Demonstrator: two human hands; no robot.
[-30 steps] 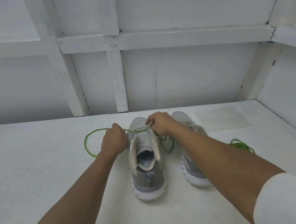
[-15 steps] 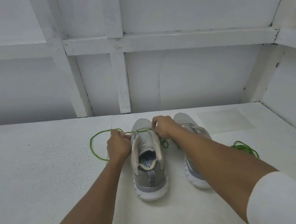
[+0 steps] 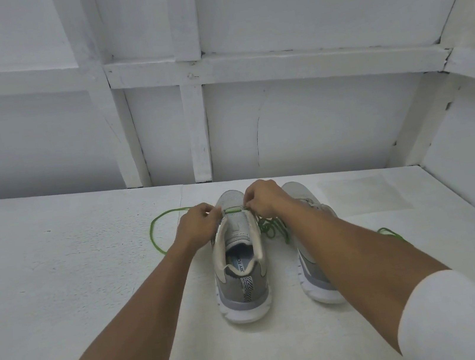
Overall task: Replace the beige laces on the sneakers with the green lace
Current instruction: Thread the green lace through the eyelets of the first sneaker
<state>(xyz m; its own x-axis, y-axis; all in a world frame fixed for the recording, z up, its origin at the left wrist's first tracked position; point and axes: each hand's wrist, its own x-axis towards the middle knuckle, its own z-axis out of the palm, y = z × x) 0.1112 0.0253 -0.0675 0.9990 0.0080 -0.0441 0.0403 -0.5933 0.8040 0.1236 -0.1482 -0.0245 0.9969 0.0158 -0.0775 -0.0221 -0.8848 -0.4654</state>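
L hand (image 3: pixel 198 228) & R hand (image 3: pixel 264 199) grips are pinching green lace (image 3: pixel 232 210) across centre sneaker (image 3: pixel 241 272), lacing 1st row. Next, prob.: crossing ends into next eyelets.

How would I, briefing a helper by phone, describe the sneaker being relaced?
On the white surface before the panelled wall stand two grey sneakers. It is the left sneaker, with the left hand and right hand at its eyelets. Only it has a green lace crossing its tongue; the right sneaker shows beige laces.
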